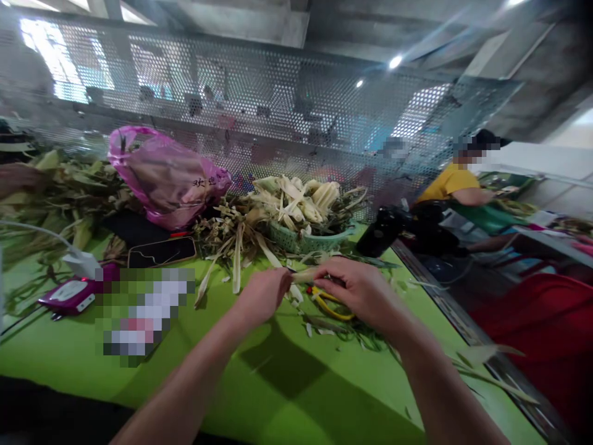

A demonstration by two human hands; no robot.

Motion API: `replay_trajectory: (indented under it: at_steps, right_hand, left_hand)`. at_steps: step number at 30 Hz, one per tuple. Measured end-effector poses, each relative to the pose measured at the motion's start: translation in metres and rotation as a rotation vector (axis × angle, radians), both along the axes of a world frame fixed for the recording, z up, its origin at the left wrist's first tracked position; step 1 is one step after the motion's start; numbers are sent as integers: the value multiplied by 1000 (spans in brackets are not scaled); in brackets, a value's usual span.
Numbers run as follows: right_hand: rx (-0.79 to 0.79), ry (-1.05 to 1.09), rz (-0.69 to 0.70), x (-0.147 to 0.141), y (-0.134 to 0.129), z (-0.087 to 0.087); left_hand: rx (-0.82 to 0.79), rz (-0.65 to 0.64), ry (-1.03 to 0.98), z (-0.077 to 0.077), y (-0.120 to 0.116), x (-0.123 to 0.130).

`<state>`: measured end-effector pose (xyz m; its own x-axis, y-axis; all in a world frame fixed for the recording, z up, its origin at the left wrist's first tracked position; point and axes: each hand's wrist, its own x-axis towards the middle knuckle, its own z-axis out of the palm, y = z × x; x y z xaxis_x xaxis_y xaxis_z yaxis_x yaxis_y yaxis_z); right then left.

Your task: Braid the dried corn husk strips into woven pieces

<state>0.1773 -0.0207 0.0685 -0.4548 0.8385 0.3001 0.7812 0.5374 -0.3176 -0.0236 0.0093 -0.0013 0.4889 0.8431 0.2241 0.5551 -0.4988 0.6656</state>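
A pale plant strip point(303, 276) stretches between my two hands above the green table point(222, 377). My left hand point(266, 293) is closed around its left end. The fingers of my right hand point(354, 287) pinch its right end. Just under my right hand lie yellow-handled scissors point(331, 305), partly covered by it. Behind my hands stands a green basket point(312, 241) heaped with pale peeled husks point(296, 204). Dry husk scraps point(236, 247) are spread to the left of the basket.
A pink plastic bag point(169, 179), a phone point(162, 252) and a purple power strip point(76, 293) are on the left. A black bottle point(380, 232) stands right of the basket. Behind is a perforated metal screen point(278, 117). Another person point(456, 182) in yellow sits at right.
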Motion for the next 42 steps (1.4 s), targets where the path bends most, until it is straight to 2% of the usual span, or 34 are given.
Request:
replay_trajectory:
  at_steps: [2, 4, 6, 8, 10, 12, 15, 17, 19, 21, 24, 29, 32, 35, 38, 42]
  right_hand:
    - [-2, 15, 14, 3, -1, 3]
    - [-45, 70, 30, 7, 2, 5]
    - [-123, 174, 48, 10, 7, 2]
    - [-214, 297, 52, 10, 14, -4]
    - [-270, 384, 39, 9, 21, -14]
    - [-295, 416, 41, 5, 25, -23]
    - [-262, 412, 29, -2, 26, -30]
    - [-203, 353, 28, -8, 22, -30]
    - [-137, 259, 50, -13, 16, -26]
    - [-68, 172, 68, -18, 10, -24]
    - [15, 55, 84, -24, 4, -24]
    - [126, -107, 111, -32, -1, -29]
    - [168, -158, 120, -32, -2, -29]
    - [170, -152, 93, -27, -1, -25]
    - [124, -73, 55, -16, 5, -20]
    - [-106, 207, 66, 1, 18, -19]
  left_hand:
    - [-39, -128, 50, 4, -5, 1]
    - [-149, -283, 24, 11, -8, 2]
    - [-275, -432, -87, 18, -11, 0]
    - [-402, -518, -255, 23, -12, -2]
    - [-583, -492, -461, 23, -12, -5]
    - [-754, -399, -689, 19, -11, -6]
    - [-825, -253, -905, 14, -7, -5]
    - [-800, -178, -927, 13, -5, -4]
    - [-743, -97, -862, 14, -2, -1]
    - [-628, -7, -735, 13, 1, 1]
    - [-363, 94, -519, 8, 5, 3]
    - [-82, 168, -169, -1, 4, 2]
    - [66, 131, 54, 0, 0, 0]
    - [127, 53, 130, 2, -3, -1]
    - [83, -119, 81, 4, -4, 0]
    - [-98, -346, -125, 10, -5, -1]
